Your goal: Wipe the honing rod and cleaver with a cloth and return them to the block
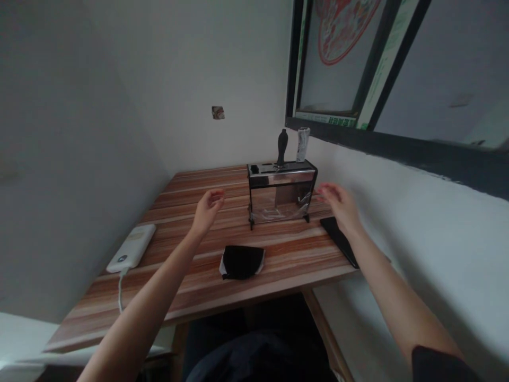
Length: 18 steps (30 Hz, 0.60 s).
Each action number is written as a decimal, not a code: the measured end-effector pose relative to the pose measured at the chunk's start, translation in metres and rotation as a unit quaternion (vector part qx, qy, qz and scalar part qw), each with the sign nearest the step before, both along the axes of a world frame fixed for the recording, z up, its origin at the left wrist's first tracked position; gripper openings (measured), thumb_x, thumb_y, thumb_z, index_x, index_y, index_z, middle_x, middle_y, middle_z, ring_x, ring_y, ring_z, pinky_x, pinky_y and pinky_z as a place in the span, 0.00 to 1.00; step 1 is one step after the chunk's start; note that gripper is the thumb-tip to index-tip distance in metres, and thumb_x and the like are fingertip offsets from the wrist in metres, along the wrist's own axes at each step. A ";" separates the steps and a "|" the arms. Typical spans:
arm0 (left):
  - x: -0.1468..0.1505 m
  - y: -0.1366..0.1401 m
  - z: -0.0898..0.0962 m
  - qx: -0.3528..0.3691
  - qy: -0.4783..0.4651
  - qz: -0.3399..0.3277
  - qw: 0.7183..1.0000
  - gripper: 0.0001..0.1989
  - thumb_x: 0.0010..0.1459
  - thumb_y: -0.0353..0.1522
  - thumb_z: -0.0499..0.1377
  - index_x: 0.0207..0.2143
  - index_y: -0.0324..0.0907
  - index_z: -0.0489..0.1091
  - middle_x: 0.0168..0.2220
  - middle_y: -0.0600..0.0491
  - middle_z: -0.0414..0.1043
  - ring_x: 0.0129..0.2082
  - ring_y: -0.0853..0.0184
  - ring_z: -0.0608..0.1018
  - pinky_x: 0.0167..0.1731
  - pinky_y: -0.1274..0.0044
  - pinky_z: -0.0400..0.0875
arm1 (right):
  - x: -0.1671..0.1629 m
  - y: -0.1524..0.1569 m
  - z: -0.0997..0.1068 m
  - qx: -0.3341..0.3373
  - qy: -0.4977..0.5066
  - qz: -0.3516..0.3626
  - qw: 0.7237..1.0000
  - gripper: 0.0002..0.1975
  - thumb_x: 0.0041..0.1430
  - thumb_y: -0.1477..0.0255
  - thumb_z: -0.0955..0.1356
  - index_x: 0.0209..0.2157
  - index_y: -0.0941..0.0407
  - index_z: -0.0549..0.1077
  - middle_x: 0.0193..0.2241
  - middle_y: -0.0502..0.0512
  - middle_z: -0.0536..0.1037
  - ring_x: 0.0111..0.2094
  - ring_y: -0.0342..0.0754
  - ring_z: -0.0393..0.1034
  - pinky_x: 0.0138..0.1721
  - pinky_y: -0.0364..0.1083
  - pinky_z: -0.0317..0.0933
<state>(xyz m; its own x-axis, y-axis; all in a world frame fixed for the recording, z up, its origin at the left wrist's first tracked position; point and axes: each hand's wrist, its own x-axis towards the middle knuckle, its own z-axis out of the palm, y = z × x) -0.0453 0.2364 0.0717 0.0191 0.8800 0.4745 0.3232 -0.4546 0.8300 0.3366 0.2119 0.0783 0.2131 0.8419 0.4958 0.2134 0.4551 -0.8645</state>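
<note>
While the left hand (209,209) and right hand (338,202) hover, fingers loosely parted, a black-framed, clear-fronted rack (283,179) stands between them on the striped table (214,183), black handle (282,146) and silvery handle (303,144) projecting upward.

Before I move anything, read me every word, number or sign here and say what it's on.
Nothing is readable.
Window strips: green lettering, too blurred to read.
White power bank: dark round mark, too small to read.
Knife rack: no lettering I can make out.
</note>
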 end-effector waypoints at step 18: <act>-0.008 -0.081 -0.043 -0.148 0.317 -0.061 0.935 0.09 0.54 0.31 0.58 0.37 0.43 0.75 0.32 0.52 0.78 0.33 0.63 0.78 0.34 0.76 0.67 | -0.151 -0.084 -0.058 -0.096 -0.486 0.073 0.866 0.09 0.56 0.69 0.71 0.36 0.58 0.70 0.38 0.60 0.75 0.42 0.54 0.70 0.41 0.48 0.63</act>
